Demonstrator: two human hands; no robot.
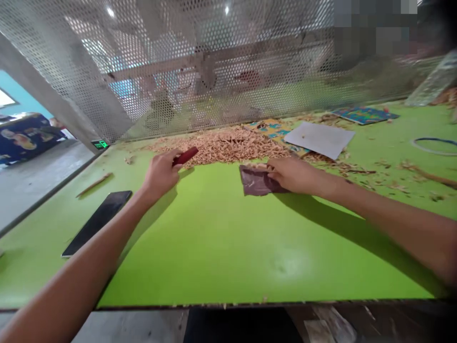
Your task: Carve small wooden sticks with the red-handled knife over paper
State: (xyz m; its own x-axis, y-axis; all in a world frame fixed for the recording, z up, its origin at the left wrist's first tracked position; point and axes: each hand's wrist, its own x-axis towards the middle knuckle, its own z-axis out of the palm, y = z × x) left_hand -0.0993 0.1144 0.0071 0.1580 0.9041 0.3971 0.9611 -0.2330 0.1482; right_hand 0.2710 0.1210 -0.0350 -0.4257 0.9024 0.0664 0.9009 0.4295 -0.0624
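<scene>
My left hand (163, 172) is closed round a small dark red block (186, 156), whose end sticks out past the fingers toward a heap of pale brown shavings (228, 145). To the right, my right hand (287, 174) pinches the upper right part of a dark purplish-brown sheet (254, 183). That sheet lies on the green table (214, 247), just in front of the heap. A pale strip of shavings shows along its upper edge, partly hidden by my fingers.
A black phone (98, 221) and a thin brown stick (94, 185) lie left. White paper (319, 138), a colourful booklet (366, 115), a ring (435, 146) and a clear plastic bottle (432, 81) lie right. Perforated mesh (214, 90) stands behind the table.
</scene>
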